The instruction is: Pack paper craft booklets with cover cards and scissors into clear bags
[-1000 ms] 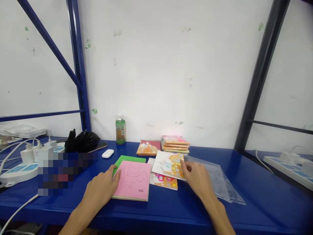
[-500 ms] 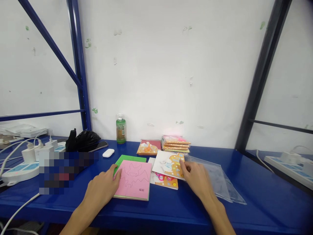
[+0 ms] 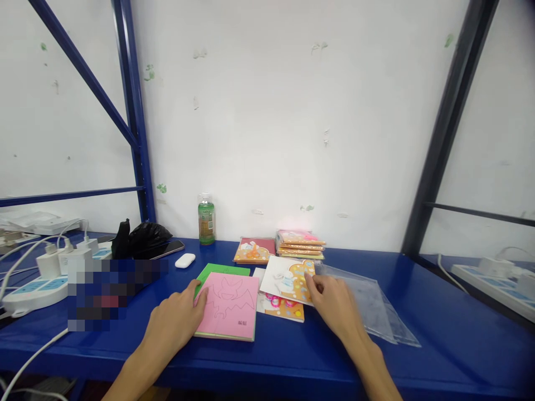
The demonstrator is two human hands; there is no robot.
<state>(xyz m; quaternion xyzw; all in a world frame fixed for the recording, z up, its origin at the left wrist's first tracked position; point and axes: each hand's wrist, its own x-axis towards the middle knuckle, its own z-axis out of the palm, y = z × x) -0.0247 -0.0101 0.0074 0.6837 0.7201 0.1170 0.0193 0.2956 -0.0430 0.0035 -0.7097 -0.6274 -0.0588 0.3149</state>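
Observation:
At the left edge of a pink sheet stack [image 3: 229, 306] with a bat drawing, my left hand [image 3: 178, 314] rests with its thumb on top and fingers round the side. A green sheet [image 3: 223, 270] sticks out behind the pink one. My right hand [image 3: 334, 303] pinches the right edge of a white and orange card [image 3: 286, 278]. Under that card lies another orange card [image 3: 284, 309] with pink rings. Clear plastic sleeves [image 3: 376, 312] lie beside and partly behind my right hand.
Behind the cards are a packet with a red back [image 3: 254, 250] and a stack of wrapped packets [image 3: 300, 245]. A green bottle [image 3: 206, 220], white case [image 3: 185, 260], black bag [image 3: 146, 239] and power strip [image 3: 37, 292] stand left.

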